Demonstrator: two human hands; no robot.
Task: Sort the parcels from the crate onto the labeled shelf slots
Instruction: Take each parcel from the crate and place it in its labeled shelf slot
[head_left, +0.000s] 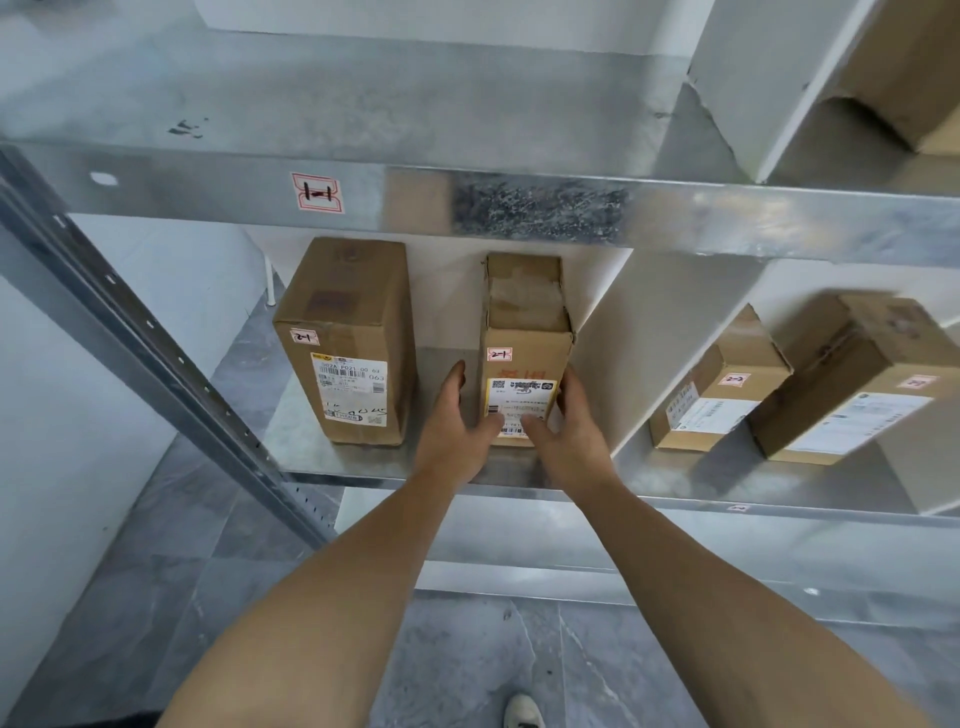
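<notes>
Two bare hands clasp a narrow cardboard parcel (524, 322) that stands upright on the middle shelf (363, 467) of a metal rack, close to the shelf's front edge. The left hand (457, 421) grips the parcel's left side, with its fingers reaching back along the cardboard and its thumb hooked across the printed label on the front. The right hand (569, 423) mirrors it on the right side, thumb likewise on the label.

The parcel is in the left compartment, its right side just beside a white divider (608, 322). It carries a small handwritten pink tag (500, 355) above the label. Toward the shelf's left end, apart from the parcel, stands a taller box (345, 322) with a similar tag. Beyond the divider, a small box (722, 384) and a larger one (852, 384) sit side by side near the front edge, each also tagged.

A pink sticker (317, 193) marks the front beam of the shelf above. A white shoe (523, 713) shows on the grey floor below.
</notes>
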